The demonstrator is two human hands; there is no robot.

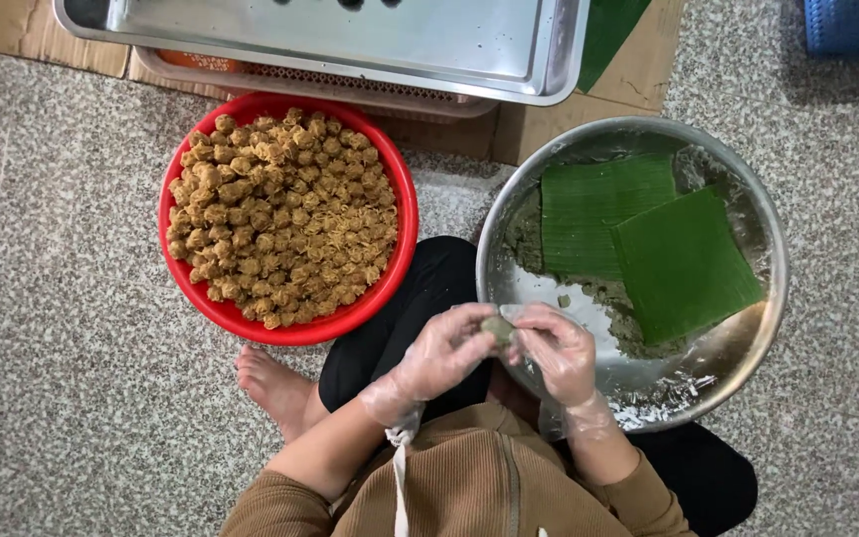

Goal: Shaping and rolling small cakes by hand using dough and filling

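At nine o'clock of the view lies speckled stone floor (62, 328), bare but for a bare foot (268, 383) at about seven o'clock. At ten to eleven o'clock sits a round red bowl (402, 214), heaped with small golden-brown filling balls (285, 219). At twelve o'clock a steel tray (429, 45) rests on flattened cardboard (12, 30).

Low in the middle, at about six o'clock, the two hands meet, both in thin clear plastic gloves. The left hand (441, 356) curls in from seven o'clock, and the right hand (561, 350) comes from five o'clock. Their fingertips are pressed together around a small grey-green dough lump (498, 329), which they pinch between them just over the near rim of a wide steel basin (760, 214). The lump is partly hidden by the fingers, so its full shape cannot be told.

The basin fills two to four o'clock. Inside it, two green leaf pieces (683, 264) overlap at its middle, lying over a mass of the same grey-green dough (613, 303) smeared along the bottom. At one o'clock a blue basket (842, 25) shows at the corner.
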